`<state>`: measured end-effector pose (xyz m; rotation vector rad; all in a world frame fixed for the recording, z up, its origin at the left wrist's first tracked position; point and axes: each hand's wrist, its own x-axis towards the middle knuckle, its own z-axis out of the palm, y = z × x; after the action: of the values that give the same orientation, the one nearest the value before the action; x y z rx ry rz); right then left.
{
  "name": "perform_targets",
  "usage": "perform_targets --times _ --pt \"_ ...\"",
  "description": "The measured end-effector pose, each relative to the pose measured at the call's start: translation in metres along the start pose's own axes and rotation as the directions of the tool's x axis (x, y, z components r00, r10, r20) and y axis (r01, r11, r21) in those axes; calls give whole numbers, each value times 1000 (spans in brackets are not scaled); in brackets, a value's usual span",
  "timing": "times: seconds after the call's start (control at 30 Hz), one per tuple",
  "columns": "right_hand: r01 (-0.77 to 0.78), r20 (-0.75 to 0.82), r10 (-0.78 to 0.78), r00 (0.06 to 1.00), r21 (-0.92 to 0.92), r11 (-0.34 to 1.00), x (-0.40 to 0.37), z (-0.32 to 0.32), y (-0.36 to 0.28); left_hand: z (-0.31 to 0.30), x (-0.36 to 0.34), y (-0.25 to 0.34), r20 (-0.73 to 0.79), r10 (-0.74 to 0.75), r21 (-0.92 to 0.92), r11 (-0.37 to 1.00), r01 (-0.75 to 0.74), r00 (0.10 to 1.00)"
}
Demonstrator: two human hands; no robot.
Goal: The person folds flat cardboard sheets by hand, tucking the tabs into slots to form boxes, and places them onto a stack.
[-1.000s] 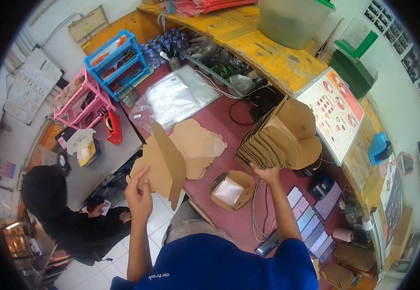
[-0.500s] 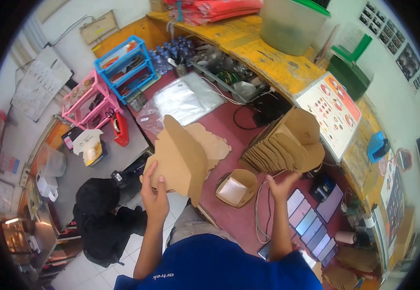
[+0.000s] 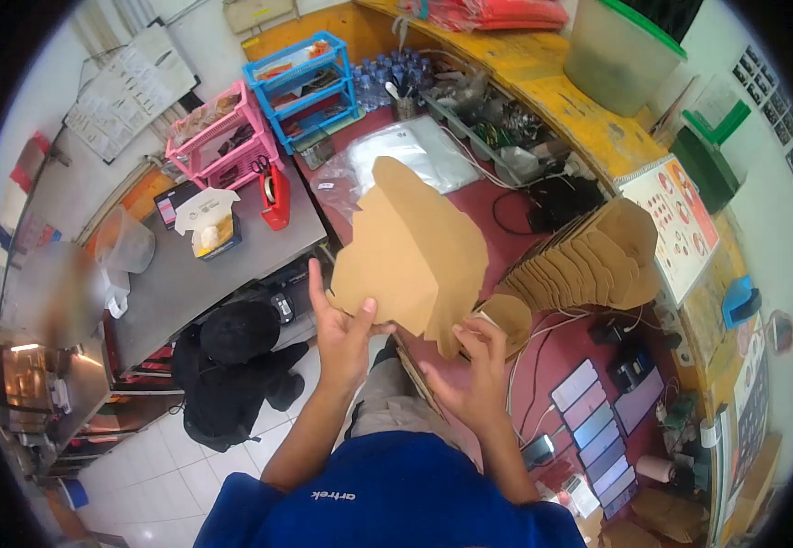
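Note:
A folded brown cardboard box blank [image 3: 387, 251] is held up in front of me, creased lengthwise with one side panel angled. My left hand [image 3: 346, 342] grips its lower left edge, thumb on the near face and index finger stretched out; the other fingers are partly hidden behind it. At the lower right corner of the blank is my right hand [image 3: 474, 374], curled fingertips right at the flap and thumb spread apart from them. Behind that hand an assembled cardboard box [image 3: 511, 315] sits on the red table [image 3: 543, 365], partly covered. A row of nested cardboard boxes [image 3: 588, 260] leans beyond it.
Several phones [image 3: 588, 420] lie at the right, with cables [image 3: 529, 365] across the table. Clear plastic bags [image 3: 410, 155] lie at the back. On the grey counter [image 3: 259, 224] stand a red tape dispenser [image 3: 274, 196] and an opened food box [image 3: 211, 233]. A person in black [image 3: 237, 374] is below it.
My right hand has come left from beside the nested boxes to the blank's lower corner. The blank has turned and sits further right in view. The camera view has shifted left.

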<state>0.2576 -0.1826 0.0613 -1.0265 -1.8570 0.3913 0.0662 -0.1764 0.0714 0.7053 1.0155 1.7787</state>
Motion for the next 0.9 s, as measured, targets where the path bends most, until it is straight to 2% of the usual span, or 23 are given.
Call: perform_targets --times 0.03,0.1,0.17,0.23,0.27,0.33,0.47,0.53,0.67,0.73,0.8,0.9 --pt "16 2 -16 1000 4 1000 5 4 0 -3 -1 1 -5 15 -5 1000 -15 1000" --pt "33 -47 -31 998 34 999 5 11 -5 -12 -10 1 75 -13 -176 984 26 997" --pt "12 -30 -10 1000 77 997 1 16 -10 -21 -20 2 67 -17 -211 977 31 998" --pt "4 -23 -1 1000 109 994 -2 21 -10 -33 -25 -1 123 -158 -465 863 198 980" --pt "38 -28 -35 999 114 993 -7 27 -6 -35 -24 1 120 -150 -468 863 189 981" --pt "65 -27 -62 998 125 990 -16 32 -3 -43 -25 6 179 -267 -383 868 317 947" --pt "61 6 -61 998 74 995 -26 35 -3 -46 -28 11 116 -337 -258 898 356 934" --pt "33 12 -34 999 67 997 -29 34 -7 -39 -34 12 47 -283 -209 935 287 958" --pt "25 -18 -22 1000 191 981 -20 29 -17 -35 -37 11 80 -281 -179 940 292 956" --pt "41 -44 -32 999 221 975 -17 30 -17 -32 -38 14 135 -238 -93 964 251 962" --pt "-16 -84 48 995 347 938 -16 34 -19 -21 -41 11 117 -207 -120 968 221 971" --pt "-54 -96 100 990 395 917 -4 25 -37 -7 -45 2 95 -154 -136 977 166 984"
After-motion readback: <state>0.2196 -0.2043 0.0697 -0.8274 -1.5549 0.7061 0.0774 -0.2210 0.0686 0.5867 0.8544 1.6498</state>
